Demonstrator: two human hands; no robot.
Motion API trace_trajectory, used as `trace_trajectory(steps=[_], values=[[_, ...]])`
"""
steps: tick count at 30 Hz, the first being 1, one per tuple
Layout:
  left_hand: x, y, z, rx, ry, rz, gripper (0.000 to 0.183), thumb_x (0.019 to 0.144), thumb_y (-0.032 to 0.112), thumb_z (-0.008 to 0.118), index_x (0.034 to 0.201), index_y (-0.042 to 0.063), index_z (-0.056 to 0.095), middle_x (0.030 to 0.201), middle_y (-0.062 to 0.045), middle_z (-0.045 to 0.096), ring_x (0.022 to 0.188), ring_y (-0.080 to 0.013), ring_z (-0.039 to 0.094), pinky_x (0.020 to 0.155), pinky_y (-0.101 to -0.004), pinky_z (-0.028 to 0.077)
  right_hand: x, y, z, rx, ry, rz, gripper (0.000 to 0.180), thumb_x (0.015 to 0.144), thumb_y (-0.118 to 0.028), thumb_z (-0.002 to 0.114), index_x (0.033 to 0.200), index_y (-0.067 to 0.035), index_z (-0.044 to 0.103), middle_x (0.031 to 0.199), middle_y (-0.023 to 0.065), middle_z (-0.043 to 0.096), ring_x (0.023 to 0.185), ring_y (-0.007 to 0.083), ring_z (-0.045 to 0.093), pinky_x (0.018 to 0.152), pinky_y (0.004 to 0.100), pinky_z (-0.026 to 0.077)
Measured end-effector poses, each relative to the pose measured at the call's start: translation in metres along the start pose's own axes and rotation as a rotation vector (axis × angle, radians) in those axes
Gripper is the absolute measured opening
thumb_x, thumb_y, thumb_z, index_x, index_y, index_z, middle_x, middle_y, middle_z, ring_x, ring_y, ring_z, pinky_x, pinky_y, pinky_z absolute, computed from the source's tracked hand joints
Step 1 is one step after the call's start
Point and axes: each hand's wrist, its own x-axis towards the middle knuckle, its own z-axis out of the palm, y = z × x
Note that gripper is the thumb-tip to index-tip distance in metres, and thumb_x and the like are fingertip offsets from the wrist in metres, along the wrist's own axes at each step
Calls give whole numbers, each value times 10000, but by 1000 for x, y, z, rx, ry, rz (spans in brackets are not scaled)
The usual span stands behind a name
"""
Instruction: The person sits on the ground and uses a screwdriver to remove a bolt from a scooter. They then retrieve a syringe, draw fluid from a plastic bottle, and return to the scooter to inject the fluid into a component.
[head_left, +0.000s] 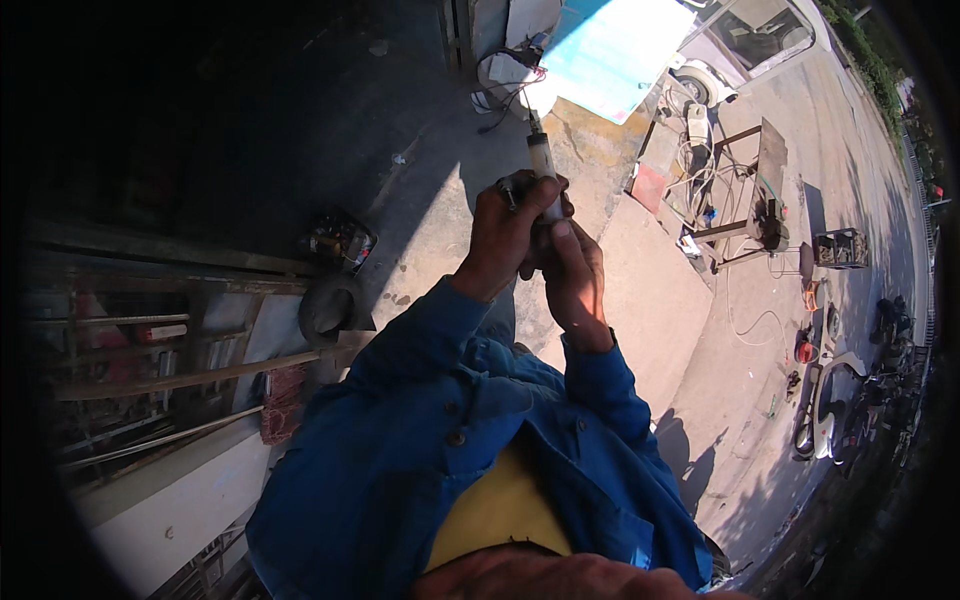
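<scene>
Both hands are raised together in front of my chest. My left hand (504, 232) wraps its fingers and thumb around the middle of a translucent whitish cylinder (541, 156) with a dark collar and a thin tip at its far end. A small metal piece (508, 193) shows by the left knuckles; its kind is unclear. My right hand (574, 259) grips the cylinder's near end, its thumb on top. The fingers hide the lower part of the cylinder.
Ahead are a pale blue sheet (600, 64) and a white container with wires (510, 79). A metal stand (757, 187) with hoses is at right, with scooter parts (829, 405) beyond. A tire (328, 307) and racks (172, 345) line the left. Hard shadow crosses the concrete floor (427, 255).
</scene>
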Motion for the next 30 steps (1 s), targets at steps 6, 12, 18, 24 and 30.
trace_trajectory(steps=[6,12,18,24,30], values=[[61,-43,74,10,-156,-203,382,1009,370,659,1042,-10,684,812,-58,693,431,-51,459,355,-219,309,16,-18,-64,-15,341,-272,392,1080,-335,537,842,-26,569,786,97,613,663,178,576,625,311,463],[129,-62,138,32,-311,-278,330,995,300,694,1027,-28,687,803,-78,690,431,-62,473,337,-208,317,47,-62,-121,95,370,-371,338,1061,-291,562,892,1,574,796,95,603,687,202,586,712,332,489],[182,-84,210,144,-428,-373,346,987,329,696,1021,-15,703,799,-61,693,439,-57,487,324,-213,313,75,-98,-175,118,592,-520,298,1050,-240,592,881,5,583,772,73,589,644,173,566,622,305,477],[183,-163,294,48,-631,-483,322,962,342,721,942,20,720,769,-39,695,479,-75,529,360,-248,354,41,-112,-236,-202,1106,-520,322,1062,-265,607,954,37,641,750,47,621,611,112,565,554,265,468],[143,-220,371,177,-836,-632,341,961,362,725,955,21,729,772,-37,696,502,-79,551,422,-224,414,-40,-135,-301,-31,1111,-549,318,1072,-270,537,984,26,618,787,45,592,644,138,557,595,290,462]])
